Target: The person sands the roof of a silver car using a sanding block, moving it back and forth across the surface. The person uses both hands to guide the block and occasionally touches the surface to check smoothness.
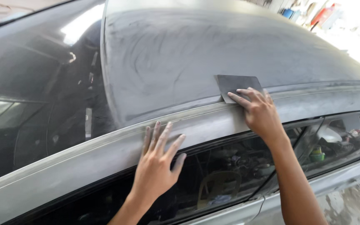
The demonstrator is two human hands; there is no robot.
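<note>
- Head view: right hand (260, 113) presses a dark grey sanding sheet (235, 85) flat against the car roof (180, 54), fingers spread over the sheet's lower edge, not curled around it.
- Sheet lies on the roof just above the roof rail (105, 146).
- Left hand (158, 163) is open, fingers splayed, resting on the rail below and left of the sheet, holding nothing.
- Side window (230, 175) sits below the rail.

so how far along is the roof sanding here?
Done: the roof panel looks dull grey all over, with swirl marks. In hand: the right hand presses a dark sanding sheet flat at the roof's side edge, while the left hand rests spread on the rail above the side window. Left: the rail looks patchy, so probably more sanding there; the windshield is glossy.
</note>
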